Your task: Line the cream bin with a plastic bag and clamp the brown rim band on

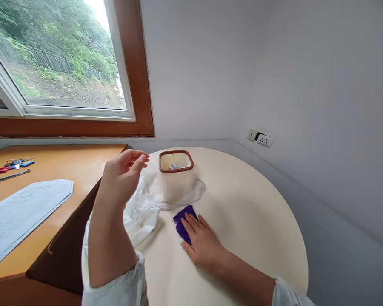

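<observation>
Under the fingers of my right hand [206, 244], a folded purple cloth [182, 224] is pressed flat against the round cream table [242, 195]. My left hand [124, 176] is raised in the air, just left of a bin. Its thumb and fingertips come together in a loose pinch, and anything between them is too small to make out. The bin [175, 185] is whitish and translucent with a brown rim, and some crumpled stuff [175, 167] shows inside. Around its base and to its left spreads a clear plastic bag [143, 216], partly behind my left forearm.
At left stands an orange-brown desk [83, 159] bearing written paper sheets [28, 212], a pen [9, 177] and keys [15, 163]. Its edge runs close to my left arm. A wall socket [264, 140] is behind the table at right. A window [60, 55] is upper left.
</observation>
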`<state>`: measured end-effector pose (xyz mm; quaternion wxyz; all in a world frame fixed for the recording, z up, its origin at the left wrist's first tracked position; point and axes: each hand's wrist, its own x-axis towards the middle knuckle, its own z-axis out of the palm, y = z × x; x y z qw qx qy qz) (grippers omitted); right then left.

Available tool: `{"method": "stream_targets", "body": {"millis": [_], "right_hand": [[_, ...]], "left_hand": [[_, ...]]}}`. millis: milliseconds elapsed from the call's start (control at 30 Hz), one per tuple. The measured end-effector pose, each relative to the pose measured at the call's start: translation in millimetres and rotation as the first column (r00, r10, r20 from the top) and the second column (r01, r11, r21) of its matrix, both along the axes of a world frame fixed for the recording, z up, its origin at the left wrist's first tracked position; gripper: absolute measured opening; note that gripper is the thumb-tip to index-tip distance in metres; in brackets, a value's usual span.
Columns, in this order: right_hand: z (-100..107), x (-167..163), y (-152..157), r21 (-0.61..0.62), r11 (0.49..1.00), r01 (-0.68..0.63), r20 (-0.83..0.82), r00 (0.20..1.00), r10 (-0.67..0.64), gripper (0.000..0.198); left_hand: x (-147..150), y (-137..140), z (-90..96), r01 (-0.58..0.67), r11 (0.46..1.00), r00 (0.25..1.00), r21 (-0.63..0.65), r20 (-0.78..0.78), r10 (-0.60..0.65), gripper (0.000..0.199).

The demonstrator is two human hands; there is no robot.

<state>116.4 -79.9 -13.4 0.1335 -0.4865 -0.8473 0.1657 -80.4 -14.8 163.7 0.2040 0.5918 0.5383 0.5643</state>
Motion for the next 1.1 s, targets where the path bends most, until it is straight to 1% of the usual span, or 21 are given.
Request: {"method": "stream_targets", "body": {"millis": [133, 267, 500, 633, 900, 1000, 1100], "right_hand": [[-0.6, -17.2, 14.8, 0.013, 0.999, -0.049, -0.012, 0.999, 0.049, 0.060], [-1.2, -24.7, 22.8, 0.027, 0.998, -0.058, -0.033, 0.998, 0.059, 0.058], [-0.3, -24.3, 26.3, 0.001, 0.998, -0.057, -0.106, 0.993, 0.057, 0.056], [1.6, -21.9, 26.7, -0.026, 0.999, -0.033, -0.203, 0.979, 0.027, 0.053], [-1.1, -19.4, 33.4, -0.004, 0.991, 0.136, -0.388, 0.913, -0.127, 0.035], [1.1, -16.2, 35.9, -0.017, 0.990, 0.137, -0.481, 0.868, -0.128, 0.027], [2.0, -11.9, 38.1, -0.036, 0.991, 0.132, -0.577, 0.807, -0.128, 0.026]], "left_hand": [[-0.2, 0.4, -0.8, 0.025, 0.999, 1.000, 0.026, -0.005, -0.025, 0.016], [0.1, 2.7, -2.7, 0.035, 0.999, 0.999, 0.036, -0.022, -0.035, 0.016], [2.9, 4.7, -5.2, 0.047, 0.998, 0.997, 0.030, -0.067, -0.045, 0.018], [4.7, 4.9, -4.5, 0.047, 0.998, 0.996, 0.033, -0.081, -0.044, 0.018], [12.2, 2.0, -1.1, 0.020, 0.997, 0.999, 0.080, -0.051, -0.016, 0.013], [17.0, 0.3, 0.0, 0.029, 0.996, 0.998, 0.083, -0.058, -0.024, 0.012], [25.6, 0.5, 1.2, 0.068, 0.995, 0.995, 0.071, -0.083, -0.062, 0.011]]}}
